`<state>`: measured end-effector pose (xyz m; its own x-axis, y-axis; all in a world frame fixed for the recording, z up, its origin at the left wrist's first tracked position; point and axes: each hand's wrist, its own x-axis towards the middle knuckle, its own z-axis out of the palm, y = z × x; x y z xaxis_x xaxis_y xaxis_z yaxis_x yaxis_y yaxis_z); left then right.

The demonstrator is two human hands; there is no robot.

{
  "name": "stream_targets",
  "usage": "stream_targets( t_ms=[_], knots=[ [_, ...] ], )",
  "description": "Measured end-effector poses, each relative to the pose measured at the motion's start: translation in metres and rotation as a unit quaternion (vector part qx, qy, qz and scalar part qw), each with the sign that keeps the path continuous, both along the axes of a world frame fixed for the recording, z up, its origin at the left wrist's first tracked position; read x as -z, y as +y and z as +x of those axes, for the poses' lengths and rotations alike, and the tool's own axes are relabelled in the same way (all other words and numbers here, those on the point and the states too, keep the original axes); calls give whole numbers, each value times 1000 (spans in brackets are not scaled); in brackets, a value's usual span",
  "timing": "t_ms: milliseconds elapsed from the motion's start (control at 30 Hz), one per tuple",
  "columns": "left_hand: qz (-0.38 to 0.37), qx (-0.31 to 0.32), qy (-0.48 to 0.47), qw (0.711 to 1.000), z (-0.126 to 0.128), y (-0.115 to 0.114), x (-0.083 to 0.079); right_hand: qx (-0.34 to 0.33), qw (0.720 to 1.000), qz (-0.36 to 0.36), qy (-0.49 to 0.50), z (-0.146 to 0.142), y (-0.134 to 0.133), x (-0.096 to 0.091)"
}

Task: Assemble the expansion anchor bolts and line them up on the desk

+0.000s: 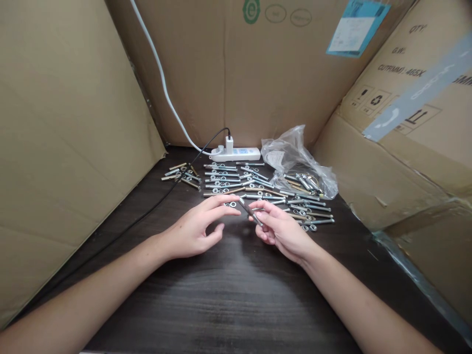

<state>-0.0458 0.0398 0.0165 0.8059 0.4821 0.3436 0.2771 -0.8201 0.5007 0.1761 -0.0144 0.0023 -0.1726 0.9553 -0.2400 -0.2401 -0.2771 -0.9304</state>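
Note:
My right hand (282, 228) pinches a slim metal expansion bolt (250, 212) between thumb and fingers, tilted with its upper end toward the left. My left hand (201, 223) is open, thumb apart from the fingers, and its index fingertip is close to the bolt's upper end; whether they touch I cannot tell. Just beyond the left fingertips lie a loose nut and washers (230, 204). Behind both hands, rows of silver and brass-coloured bolts (223, 180) are laid out with nuts and ring washers between them. More bolts (313, 215) lie beyond my right hand.
A white power strip (236, 155) with a plugged-in charger stands at the back. Its black cable (147, 211) runs across the left of the dark table (236, 305). A clear plastic bag (295, 157) holding bolts lies back right. Cardboard walls (177, 73) enclose three sides.

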Motion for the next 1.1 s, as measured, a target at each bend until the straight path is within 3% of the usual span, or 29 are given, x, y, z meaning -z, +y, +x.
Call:
stream_targets(
  t_ms=[533, 733, 1100],
  knots=[
    [-43, 68, -5, 997, 5, -10, -3, -16, 992, -59, 109, -16, -7, 2],
    [-36, 46, 5, 998, 6, -10, 0, -70, 988, -31, 133, -24, -15, 6],
    [-25, 25, 37, 999, 10, -14, 3, -61, 992, -28, 103, -33, -19, 8]
  ],
)
